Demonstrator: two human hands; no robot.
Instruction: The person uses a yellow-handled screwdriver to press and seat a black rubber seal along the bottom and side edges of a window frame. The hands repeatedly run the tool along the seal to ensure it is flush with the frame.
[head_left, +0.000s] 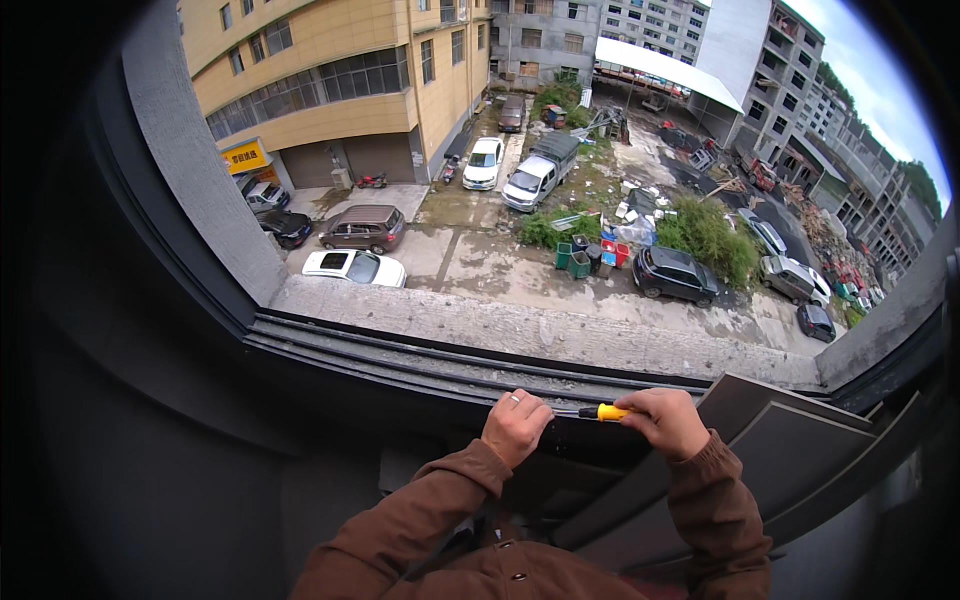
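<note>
A screwdriver with a yellow and black handle lies roughly level above the inner edge of the window frame. My right hand is closed round the end of its handle. The metal shaft points left, toward my left hand, which wears a ring. The fingers of that hand are curled together at the shaft's tip; what they pinch is hidden. A few small dark specks show just below the tip. Both hands are beside the dark window track, which has long parallel grooves.
Beyond the track runs a rough concrete sill, open to the outside, with parked cars and a yard far below. Flat grey panels lean close to my right forearm. A dark frame post rises at the left.
</note>
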